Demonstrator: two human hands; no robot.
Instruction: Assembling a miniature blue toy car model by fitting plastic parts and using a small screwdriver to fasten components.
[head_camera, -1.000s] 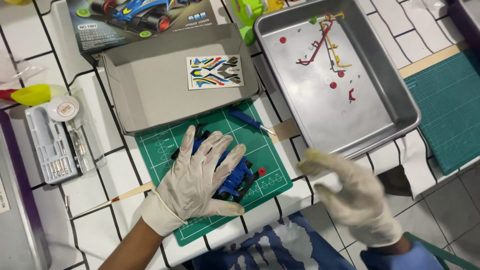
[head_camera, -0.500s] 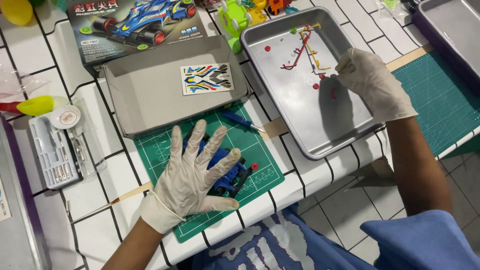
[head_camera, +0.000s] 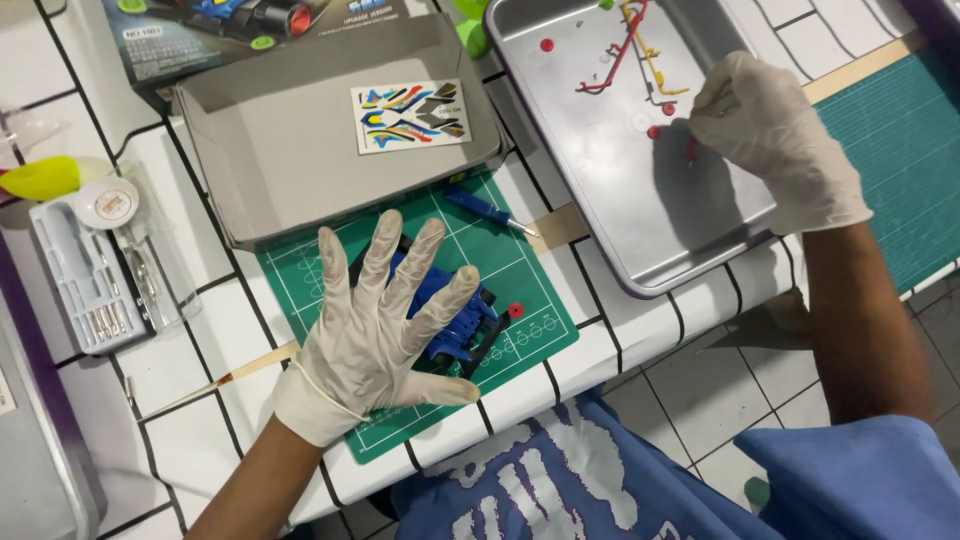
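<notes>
Gloved left hand (head_camera: 375, 325) presses flat, fingers spread, on a blue plastic toy car chassis (head_camera: 452, 315) lying diagonally; gloved right hand (head_camera: 775, 135) pinches a small red part (head_camera: 692, 152) over the steel tray (head_camera: 660, 235).

A cutting mat (head_camera: 520, 290) lay on the bench (head_camera: 640, 350), with the toy car chassis (head_camera: 455, 320) on it under the left hand (head_camera: 375, 315). Behind the mat sat a box lid (head_camera: 300, 170) holding a sticker sheet (head_camera: 410, 115). To the right stood a metal tray (head_camera: 650, 220), the right hand (head_camera: 770, 130) inside it.
</notes>
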